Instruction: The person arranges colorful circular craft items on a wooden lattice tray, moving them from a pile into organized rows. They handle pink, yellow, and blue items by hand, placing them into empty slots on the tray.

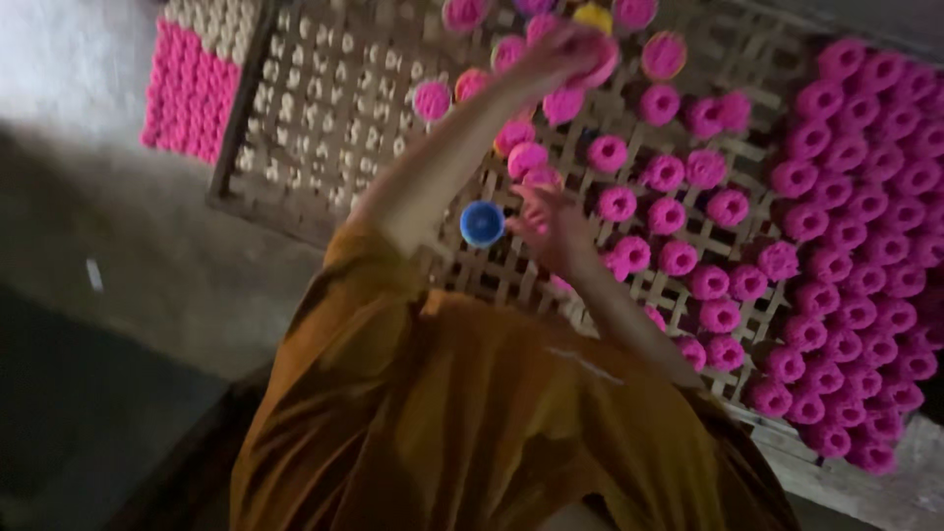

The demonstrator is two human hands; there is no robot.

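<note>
My left hand (562, 47) reaches far out over a woven bamboo tray (324, 147), its fingers closed around a round pink piece (600, 61). Closer to my body, my right hand (549, 224) hovers over the tray and grips a small blue cup (482, 223) at its fingertips. Several more pink round pieces (667, 214) stand in loose rows on the lattice around both hands. One yellow-topped piece (592, 15) sits just beyond my left hand. My mustard-orange sleeves and lap fill the bottom of the view.
A dense block of pink pieces (865, 246) is packed at the right. The left part of the tray carries small pale pieces (315, 88). A pink and beige block (192, 88) lies at the top left. Grey concrete floor (118, 275) runs along the left.
</note>
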